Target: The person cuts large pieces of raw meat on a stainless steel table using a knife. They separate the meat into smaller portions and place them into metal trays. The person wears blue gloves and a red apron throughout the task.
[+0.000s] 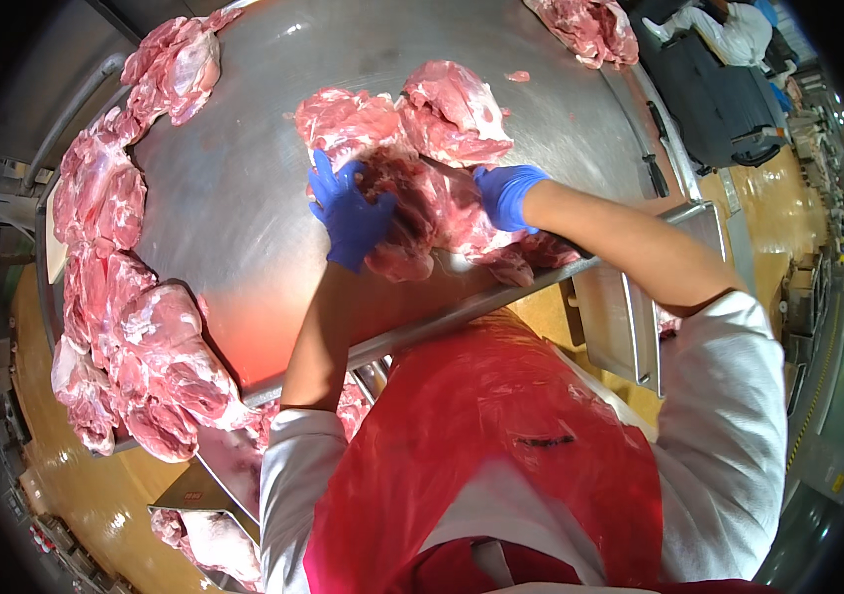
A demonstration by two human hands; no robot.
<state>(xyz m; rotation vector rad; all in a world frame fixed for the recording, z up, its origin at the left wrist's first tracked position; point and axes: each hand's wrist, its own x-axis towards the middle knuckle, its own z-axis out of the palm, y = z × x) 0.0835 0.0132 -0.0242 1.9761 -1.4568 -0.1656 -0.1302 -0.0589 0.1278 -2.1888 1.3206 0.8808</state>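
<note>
A big piece of raw pink meat (432, 213) lies near the front edge of a steel table (244, 198). My left hand (348, 213), in a blue glove, presses down on its left side with fingers spread over the meat. On the piece's right side rests my right hand (506, 193), also blue-gloved, with fingers curled; whether it holds a tool is hidden. Just beyond the hands sit two more cuts of meat (442, 109). I wear a red apron over white sleeves.
Several raw cuts (120, 327) are piled along the table's left rim and another heap (590, 30) at the far right. A steel tray (630, 317) hangs off the right. A person in white (729, 30) stands at the top right by a dark bin.
</note>
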